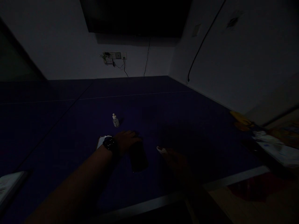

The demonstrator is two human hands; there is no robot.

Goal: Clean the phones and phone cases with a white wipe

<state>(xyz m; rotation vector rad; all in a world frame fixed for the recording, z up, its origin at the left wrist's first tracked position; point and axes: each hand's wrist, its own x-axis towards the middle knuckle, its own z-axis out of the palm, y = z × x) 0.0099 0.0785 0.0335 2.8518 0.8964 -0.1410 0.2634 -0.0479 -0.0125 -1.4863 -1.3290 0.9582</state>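
The scene is very dim. My left hand [126, 140], with a black watch [109, 143] on its wrist, rests over the far end of a dark, flat phone [139, 158] on the table. Its fingers close about that end, though shadow hides their tips. To the right of the phone, my right hand [175, 158] pinches a small white piece of tissue or cloth [161, 150] just apart from it. Partly behind my left wrist lies another phone [101, 140] with a pale face. A small clear bottle with a white cap [116, 120] stands upright beyond my left hand.
The purple-blue table [149, 109] has a pale front edge. A white box-like object [10, 186] sits at the left. Papers [280, 152] and yellow cloth [241, 118] lie at the right. Wall sockets [114, 56] with cables are under a large screen [137, 17].
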